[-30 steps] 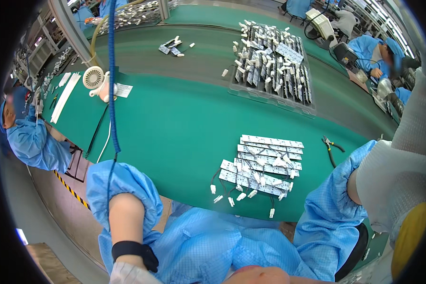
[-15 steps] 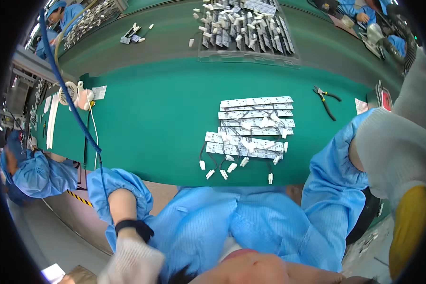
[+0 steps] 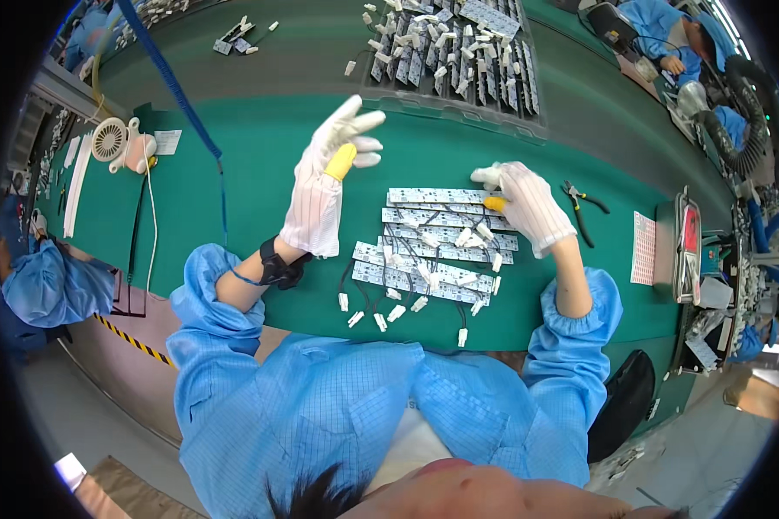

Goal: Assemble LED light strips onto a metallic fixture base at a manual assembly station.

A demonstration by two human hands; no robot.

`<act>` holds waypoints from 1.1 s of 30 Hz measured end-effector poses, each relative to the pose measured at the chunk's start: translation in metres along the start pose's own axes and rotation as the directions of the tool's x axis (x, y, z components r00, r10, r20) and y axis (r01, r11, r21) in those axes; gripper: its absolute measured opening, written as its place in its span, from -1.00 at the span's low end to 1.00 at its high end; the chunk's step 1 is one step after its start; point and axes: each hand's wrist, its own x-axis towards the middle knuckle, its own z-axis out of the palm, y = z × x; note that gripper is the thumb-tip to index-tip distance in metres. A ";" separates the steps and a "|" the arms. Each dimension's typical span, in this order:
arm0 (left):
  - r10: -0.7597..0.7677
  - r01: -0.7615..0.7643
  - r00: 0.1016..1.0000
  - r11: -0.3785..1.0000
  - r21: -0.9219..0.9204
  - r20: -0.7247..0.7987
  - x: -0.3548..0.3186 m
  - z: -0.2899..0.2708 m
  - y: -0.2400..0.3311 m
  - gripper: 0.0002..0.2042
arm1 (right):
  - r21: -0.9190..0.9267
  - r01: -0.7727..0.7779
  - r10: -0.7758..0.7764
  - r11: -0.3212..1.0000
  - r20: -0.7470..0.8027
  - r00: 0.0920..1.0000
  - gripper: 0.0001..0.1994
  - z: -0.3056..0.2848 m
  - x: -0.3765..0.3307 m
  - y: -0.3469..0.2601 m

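My left hand (image 3: 327, 186) is raised above the green mat (image 3: 234, 199), white glove on, fingers spread wide and holding nothing; a yellow cot covers one finger. A black strap sits on that wrist, and a thin blue cord runs off it toward nine o'clock.

My right hand (image 3: 524, 203), gloved the same way, rests at the three o'clock end of the stack of white circuit strips (image 3: 437, 242). Its fingers are curled narrow, the yellow-tipped finger touching the top strip's end; whether I actually pinch a strip I cannot tell.

The strips lie in overlapping rows on the mat between my two hands, closer to the right one. Short black wires with small white plugs (image 3: 381, 322) trail out from the stack toward six o'clock.

At three o'clock from my right hand, just beside it, lie black-handled pliers (image 3: 584, 208). Further that way sit a white sheet with red print (image 3: 643, 248) and a grey tray (image 3: 685, 246) at the mat's edge.

At twelve o'clock a large tray of more white strips (image 3: 450, 52) stands across the bench. At ten o'clock from my left hand is a small white fan (image 3: 112, 140), with a blue coiled hose (image 3: 169, 78) hanging over the mat beyond it. Another person in a blue coat (image 3: 39, 285) sits at nine o'clock.
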 end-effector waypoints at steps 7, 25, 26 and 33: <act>-0.109 0.122 0.989 0.983 -0.135 0.101 -0.006 -0.023 -0.033 -0.41 | 0.724 -0.127 0.332 0.678 -0.147 0.932 -0.67 -0.004 -0.006 -0.003; -0.281 0.300 0.907 0.954 -0.011 0.313 -0.019 -0.015 0.021 -0.48 | 0.933 -0.085 0.378 0.350 -0.058 0.924 -0.36 -0.030 -0.025 -0.064; -0.236 0.230 0.913 0.972 0.058 0.332 -0.020 -0.016 0.021 -0.47 | 0.904 -0.195 0.414 0.381 0.022 0.910 -0.49 -0.030 -0.029 -0.061; -0.163 0.100 0.968 0.946 0.307 0.188 -0.022 -0.023 0.016 -0.38 | 0.952 -0.128 0.465 0.277 -0.016 0.885 -0.70 -0.024 -0.033 -0.047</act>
